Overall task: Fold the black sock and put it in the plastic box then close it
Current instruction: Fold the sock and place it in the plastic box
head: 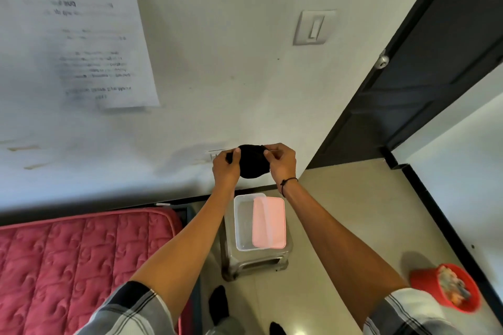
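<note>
One black sock [251, 162] is held up in the air between two hands, in front of the white wall [217, 62] and above the far end of the box. The left hand [226, 168] is closed on the sock's left edge, the thumb laid over the fabric, and the right hand [281, 162] is pinched on its upper right edge with the fingers curled in; the sock is seen bunched into a rounded, doubled shape between them. One thin black band [288, 182] is worn on the right wrist. One clear plastic box [242, 223] is set on one small stool [253, 264] on the tiled floor [340, 198], nearer than the hands. One pink lid [269, 222] is laid across the right part of the box, so that the left part is left uncovered; nothing can be made out inside. One pink quilted mattress [81, 261] is seen at the near left. One red bucket [446, 288] holding mixed items is seen at the near right, well apart from the stool. On the wall, one printed sheet of paper [81, 30] is fixed at the far left and one light switch [314, 27] further right, beside one dark door [435, 62]. Two checked sleeves are visible at the near edge.
</note>
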